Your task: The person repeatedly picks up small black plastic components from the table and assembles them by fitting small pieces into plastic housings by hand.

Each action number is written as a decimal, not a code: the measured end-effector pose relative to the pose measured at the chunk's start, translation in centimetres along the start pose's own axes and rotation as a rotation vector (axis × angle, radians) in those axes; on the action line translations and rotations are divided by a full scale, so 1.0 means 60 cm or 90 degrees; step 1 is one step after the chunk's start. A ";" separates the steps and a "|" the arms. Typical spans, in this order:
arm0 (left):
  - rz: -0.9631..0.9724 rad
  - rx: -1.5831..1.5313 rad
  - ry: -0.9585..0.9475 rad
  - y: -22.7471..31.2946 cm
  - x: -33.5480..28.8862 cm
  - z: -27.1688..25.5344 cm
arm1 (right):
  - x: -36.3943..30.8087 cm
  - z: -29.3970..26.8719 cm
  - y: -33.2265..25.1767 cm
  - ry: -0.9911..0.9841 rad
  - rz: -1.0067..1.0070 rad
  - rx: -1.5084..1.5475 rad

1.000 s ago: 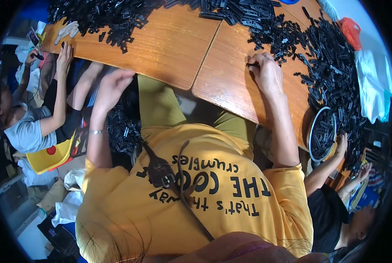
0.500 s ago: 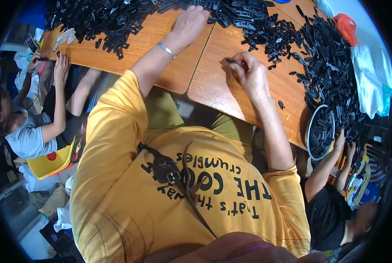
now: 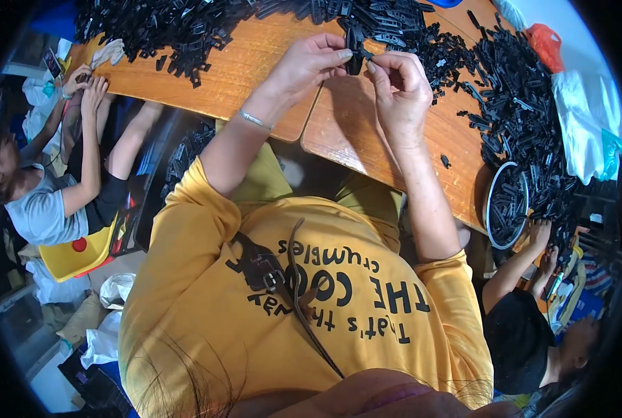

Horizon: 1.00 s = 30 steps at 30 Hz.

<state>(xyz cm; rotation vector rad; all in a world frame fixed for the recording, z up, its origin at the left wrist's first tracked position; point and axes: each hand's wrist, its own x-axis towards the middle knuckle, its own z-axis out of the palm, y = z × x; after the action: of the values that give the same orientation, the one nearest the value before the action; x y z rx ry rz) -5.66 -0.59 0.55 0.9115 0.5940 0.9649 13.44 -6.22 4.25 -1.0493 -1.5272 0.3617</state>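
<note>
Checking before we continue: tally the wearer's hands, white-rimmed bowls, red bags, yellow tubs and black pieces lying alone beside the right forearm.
Left hand, right hand: 2
White-rimmed bowl: 1
Red bag: 1
Yellow tub: 1
Lone black piece: 1
Total: 6

The held part (image 3: 355,54) is black. The counter (image 3: 238,73) is orange-brown with wood grain. The shirt (image 3: 429,355) is yellow, black-lettered.

Yellow shirt (image 3: 206,334), black lettering (image 3: 398,301), silvery bracelet (image 3: 256,120), olive trousers (image 3: 265,175), dark buckled strap (image 3: 258,267)
</note>
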 end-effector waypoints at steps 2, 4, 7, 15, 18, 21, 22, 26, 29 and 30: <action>0.017 -0.038 -0.014 0.004 -0.011 0.018 | 0.001 -0.002 -0.011 0.002 -0.050 -0.038; 0.023 -0.052 0.004 0.013 -0.019 0.034 | 0.000 -0.005 -0.015 -0.001 -0.064 -0.047; 0.034 -0.057 -0.006 0.012 -0.021 0.037 | -0.003 -0.008 -0.017 0.000 -0.085 -0.056; 0.046 -0.074 -0.016 0.003 -0.019 0.040 | -0.005 -0.012 -0.019 -0.005 -0.067 -0.047; 0.056 -0.074 -0.021 0.001 -0.015 0.039 | -0.004 -0.012 -0.019 -0.023 -0.049 -0.042; 0.027 -0.076 -0.019 0.010 -0.018 0.039 | -0.001 -0.018 -0.015 -0.037 -0.054 -0.031; -0.007 -0.079 -0.016 0.014 -0.020 0.039 | 0.002 -0.022 -0.013 -0.072 -0.066 -0.043; -0.016 -0.034 -0.016 0.020 -0.024 0.036 | 0.014 -0.033 -0.017 -0.150 -0.120 -0.082; -0.016 0.062 0.022 0.022 -0.023 0.036 | 0.025 -0.036 -0.023 -0.194 -0.165 -0.094; -0.011 0.082 0.020 0.022 -0.023 0.036 | 0.028 -0.038 -0.024 -0.195 -0.163 -0.095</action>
<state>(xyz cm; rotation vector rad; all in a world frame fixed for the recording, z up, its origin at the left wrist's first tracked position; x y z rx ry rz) -5.20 -2.29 2.82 1.0050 0.6962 0.9348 15.07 -6.41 6.96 -0.9265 -1.9643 0.2389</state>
